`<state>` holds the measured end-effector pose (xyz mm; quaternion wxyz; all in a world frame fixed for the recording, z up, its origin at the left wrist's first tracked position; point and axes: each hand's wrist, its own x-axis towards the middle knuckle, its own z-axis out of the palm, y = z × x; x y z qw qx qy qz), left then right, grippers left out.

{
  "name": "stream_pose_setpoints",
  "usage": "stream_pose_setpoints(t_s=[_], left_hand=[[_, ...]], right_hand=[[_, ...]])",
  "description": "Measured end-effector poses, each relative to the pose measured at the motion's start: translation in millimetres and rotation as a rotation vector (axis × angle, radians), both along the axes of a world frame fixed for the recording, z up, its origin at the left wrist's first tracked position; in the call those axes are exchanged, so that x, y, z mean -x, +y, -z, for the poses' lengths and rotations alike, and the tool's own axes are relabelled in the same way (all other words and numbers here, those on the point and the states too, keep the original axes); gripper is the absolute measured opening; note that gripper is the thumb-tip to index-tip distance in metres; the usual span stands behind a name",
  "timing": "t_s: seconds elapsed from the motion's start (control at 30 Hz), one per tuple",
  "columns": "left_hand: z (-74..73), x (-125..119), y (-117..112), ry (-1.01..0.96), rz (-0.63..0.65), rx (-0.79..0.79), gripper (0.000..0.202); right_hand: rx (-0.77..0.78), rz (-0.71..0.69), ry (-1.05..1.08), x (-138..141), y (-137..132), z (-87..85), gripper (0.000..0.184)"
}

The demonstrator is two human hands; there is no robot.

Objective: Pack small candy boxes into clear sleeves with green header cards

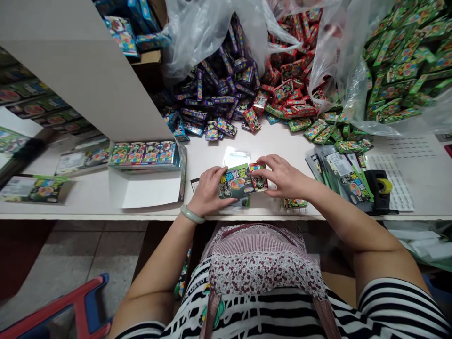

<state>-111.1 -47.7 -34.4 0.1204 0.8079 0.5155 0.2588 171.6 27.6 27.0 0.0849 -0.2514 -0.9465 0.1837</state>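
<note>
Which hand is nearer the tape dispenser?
Right. The right hand is left of the tape dispenser, holding a red box; the left hand is farther left, holding the green packet.

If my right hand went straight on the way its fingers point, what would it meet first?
The small red box at the fingertips of your right hand; just beyond it is the green packet in your left hand. Whether box and packet touch is hard to tell.
</note>
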Motion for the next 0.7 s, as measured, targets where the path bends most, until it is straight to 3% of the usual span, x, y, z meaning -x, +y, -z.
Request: stream_pose_setpoints(t_s=[0.13,0.23,0.33,0.43,0.5,0.6,0.7], left_hand=[[3.3,-3,-2,-0.013,0.029,0.024,0.094],[5.7,-3,-3,-0.027,-0.005,0.011,0.094],[6.2,-3,-3,-0.038,-0.024,-0.025,0.093],[6.4,-2,-3,-0.060,-0.014,-0.028,0.093],[6.6,2,-5,-0.072,-0.048,-0.008,0.094],[5.6,10,-9,-0.076,-0.091,0.024,0.095],[2.7,16,-15,-0.083,-0.086,0.038,0.096]], right_hand=[[0.134,-0.035,0.104,3,-1,7.0,0.079],[0.159,0.058,0.227,9,-8,14.5,0.083],[0.153,0.173,0.260,15,-18,20.4,0.066],[0.252,0.158,0.284,23,-11,27.1,0.047],[0.314,0.259,0.397,33,13,34.5,0.037],[0.322,0.526,0.535,67,71,49.7,0.033],[0.283,0.564,0.329,116,129,63.4,0.024]])
